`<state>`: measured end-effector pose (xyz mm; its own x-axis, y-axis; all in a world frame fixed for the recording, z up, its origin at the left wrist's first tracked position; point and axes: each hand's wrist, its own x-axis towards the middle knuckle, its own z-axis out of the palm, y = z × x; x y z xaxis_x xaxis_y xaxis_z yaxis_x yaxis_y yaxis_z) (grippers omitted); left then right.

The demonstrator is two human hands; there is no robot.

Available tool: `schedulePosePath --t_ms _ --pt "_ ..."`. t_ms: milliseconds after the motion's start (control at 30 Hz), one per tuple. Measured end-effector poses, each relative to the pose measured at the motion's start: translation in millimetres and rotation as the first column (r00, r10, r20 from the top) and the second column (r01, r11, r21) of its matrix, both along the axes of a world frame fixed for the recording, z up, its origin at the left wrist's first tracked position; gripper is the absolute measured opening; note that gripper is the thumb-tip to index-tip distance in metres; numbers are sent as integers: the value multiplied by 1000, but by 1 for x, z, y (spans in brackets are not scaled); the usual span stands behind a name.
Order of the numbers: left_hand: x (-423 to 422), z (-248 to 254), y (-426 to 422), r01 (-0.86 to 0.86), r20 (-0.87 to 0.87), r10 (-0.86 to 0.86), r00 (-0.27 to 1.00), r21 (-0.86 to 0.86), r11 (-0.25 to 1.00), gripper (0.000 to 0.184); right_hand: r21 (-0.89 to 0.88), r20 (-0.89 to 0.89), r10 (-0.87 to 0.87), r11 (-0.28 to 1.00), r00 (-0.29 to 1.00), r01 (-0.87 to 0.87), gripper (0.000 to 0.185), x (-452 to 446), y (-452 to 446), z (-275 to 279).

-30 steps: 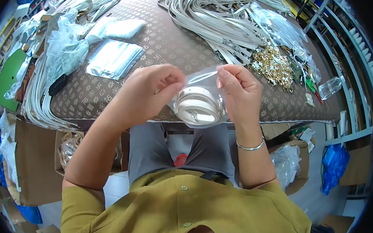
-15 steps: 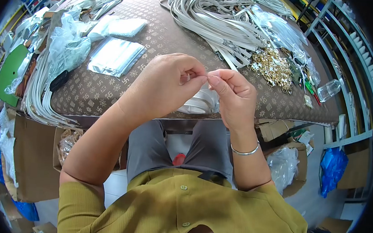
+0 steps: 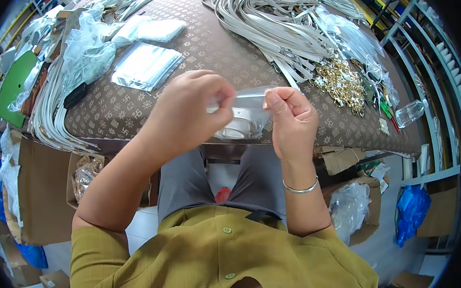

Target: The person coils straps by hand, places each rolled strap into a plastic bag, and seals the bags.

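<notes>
The right hand (image 3: 295, 123) pinches the upper corner of a clear plastic bag (image 3: 252, 99) between thumb and index finger, with the other fingers curled in toward the palm. The left hand (image 3: 189, 110) is bent at the wrist, its fingers curled and its thumb and fingertips brought close together at the opposite side of the bag; they are blurred, and I cannot tell whether they grip the film. The bag spans the space between the two sets of fingers. Inside it, just below the fingertips and nearer the person's body, sits a coiled off-white belt (image 3: 241, 124), partly covered by the left thumb side. A silver bangle (image 3: 301, 186) circles the wrist below the right fingers.

Beyond the left fingers and off to their left, a stack of flat clear plastic sleeves (image 3: 147, 66) lies on the brown patterned tablecloth (image 3: 210, 50), with a white plastic-wrapped packet (image 3: 155, 30) just past it. Farther left of the same fingers are a crumpled translucent bag (image 3: 90, 54) and a hanging bundle of pale straps (image 3: 48, 118).

Straight beyond the right fingers is a large heap of grey-beige straps (image 3: 260, 23). To the right of those fingers lies a pile of gold-coloured metal hardware (image 3: 342, 85), and farther right, a clear plastic bottle (image 3: 410, 113) on its side.
</notes>
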<state>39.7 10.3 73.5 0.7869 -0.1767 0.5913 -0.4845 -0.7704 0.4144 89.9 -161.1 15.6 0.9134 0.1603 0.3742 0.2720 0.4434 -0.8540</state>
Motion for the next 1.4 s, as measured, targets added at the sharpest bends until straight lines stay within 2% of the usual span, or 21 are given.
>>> schedulePosePath --t_ms 33,133,400,467,500,567,600,633,667,733,767,833,867,967,1033,1100,1167,1300,1333,1367,1400 --pt "-4 0 4 -1 -3 1 1000 3 1000 8 23 -10 -3 1000 1000 3 11 1 -2 -2" --pt "-16 -1 17 -62 -123 42 991 -162 985 7 69 -44 29 997 999 -26 10 2 -6 -2" --pt "-35 -5 27 -160 -218 124 968 -157 975 6 112 -80 93 990 992 -84 10 -1 -4 -8" --pt "-40 -4 32 -123 -158 105 982 -111 986 5 118 -73 119 987 990 -110 10 -3 -8 -3" --pt "-43 -4 35 -90 -106 83 991 -61 994 5 -118 -91 140 982 986 -150 10 -4 -16 6" --pt "-47 -2 37 -67 -48 67 997 -9 998 6 -554 -136 164 805 977 -212 10 -8 -24 23" --pt "-49 0 36 -19 -45 20 999 24 1000 6 -679 329 187 728 926 94 10 -10 -18 27" --pt "-53 2 33 30 -50 -27 998 55 998 6 -635 702 260 651 663 416 10 -14 -9 30" --pt "-58 1 32 82 -61 -77 995 85 993 6 -641 696 269 650 666 407 10 -21 0 32" --pt "-63 2 33 97 -68 -90 994 107 990 6 -687 652 481 703 586 187 10 -30 18 37" --pt "-65 2 34 117 -73 -108 991 132 984 7 -685 656 484 704 579 188 10 -32 22 38" --pt "-70 3 37 125 -69 -115 991 157 980 7 -750 571 578 656 582 84 9 -35 29 41" --pt "-75 3 40 124 -92 -113 989 122 985 8 -779 525 625 627 578 31 9 -37 33 41" --pt "-93 0 51 120 -137 -112 984 54 991 10 -762 540 661 646 520 -30 9 -44 47 31" --pt "-108 -4 62 79 -218 -88 972 -50 996 10 -755 552 677 653 487 -52 9 -43 51 29" --pt "-124 -9 73 49 -255 -74 964 -103 993 10 -796 505 745 597 436 -98 8 -40 54 29" --pt "-145 -14 84 -153 -360 77 930 -187 970 13 -817 473 786 560 399 -135 7 -37 61 26" --pt "-178 -25 107 -347 -436 227 871 -219 912 12 -822 461 794 550 398 -146 6 -25 77 11" --pt "-191 -30 118 -356 -439 233 868 -222 908 12 -817 493 742 575 454 -53 6 -15 79 7" --pt "-206 -36 133 -505 -459 381 803 -183 843 10 -805 529 683 591 503 44 5 -4 80 6" --pt "-215 -42 144 -640 -472 517 715 -142 755 11 -849 439 681 527 585 24 6 9 75 7"
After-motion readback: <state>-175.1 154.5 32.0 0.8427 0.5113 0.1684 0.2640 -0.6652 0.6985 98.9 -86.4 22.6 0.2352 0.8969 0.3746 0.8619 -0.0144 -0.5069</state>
